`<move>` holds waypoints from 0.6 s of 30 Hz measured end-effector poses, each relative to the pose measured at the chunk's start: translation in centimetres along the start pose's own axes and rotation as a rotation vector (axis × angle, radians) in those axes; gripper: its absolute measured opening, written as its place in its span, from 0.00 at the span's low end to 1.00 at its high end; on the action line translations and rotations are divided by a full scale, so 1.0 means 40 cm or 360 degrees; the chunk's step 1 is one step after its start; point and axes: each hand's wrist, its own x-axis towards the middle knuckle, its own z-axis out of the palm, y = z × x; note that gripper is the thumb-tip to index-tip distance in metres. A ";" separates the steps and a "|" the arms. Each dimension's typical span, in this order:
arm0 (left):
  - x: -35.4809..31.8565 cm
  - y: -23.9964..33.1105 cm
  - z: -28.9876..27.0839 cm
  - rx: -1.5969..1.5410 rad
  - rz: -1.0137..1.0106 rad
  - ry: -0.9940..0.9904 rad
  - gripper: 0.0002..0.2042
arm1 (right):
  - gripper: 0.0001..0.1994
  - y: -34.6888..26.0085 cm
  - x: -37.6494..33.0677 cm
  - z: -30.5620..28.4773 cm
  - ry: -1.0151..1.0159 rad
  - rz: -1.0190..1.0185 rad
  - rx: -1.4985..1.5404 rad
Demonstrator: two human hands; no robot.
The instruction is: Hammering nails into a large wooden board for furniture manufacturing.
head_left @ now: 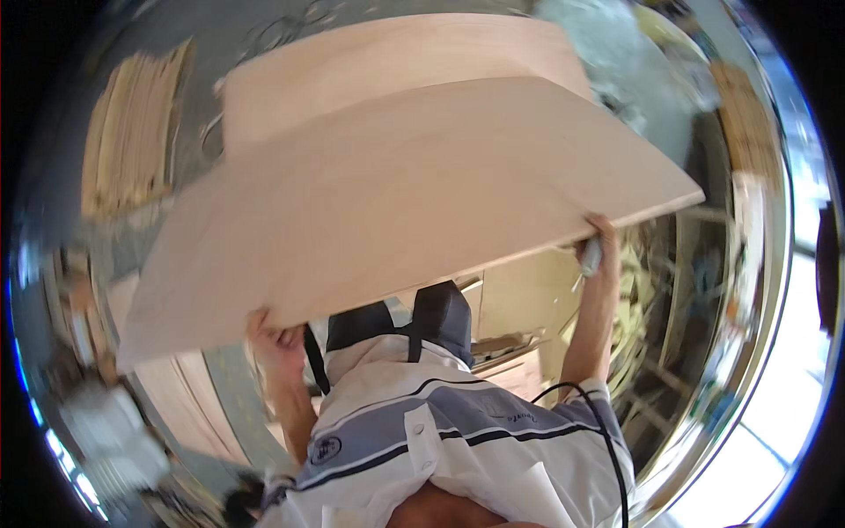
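A large pale plywood board point(396, 194) is lifted in front of me and fills the middle of the view. My left hand point(275, 339) grips its near edge at the lower left. My right hand point(600, 245) holds the same edge near the board's right corner, with a small grey-white object point(591, 258) pinched against it. A second pale board point(396, 57) shows beyond the far edge of the lifted one. My striped shirt point(440, 431) is below the board.
A stack of light wooden strips point(132, 132) lies at the upper left. More wooden panels point(189, 396) lean at the lower left. Pale cabinet parts point(519, 343) sit under the board. A black cable point(612, 440) runs down over my right shoulder.
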 end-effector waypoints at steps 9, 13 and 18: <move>0.169 -0.453 0.266 -0.0057 -0.0374 -0.0386 0.11 | 0.11 0.011 0.508 -0.447 0.0118 0.0205 0.0514; 0.242 -0.622 0.334 0.0105 -0.0448 -0.0135 0.15 | 0.11 0.024 0.666 -0.547 0.0539 0.0659 0.0910; 0.341 -0.749 0.391 0.0047 -0.0315 -0.0091 0.12 | 0.07 0.085 0.841 -0.576 0.0134 0.0648 0.0719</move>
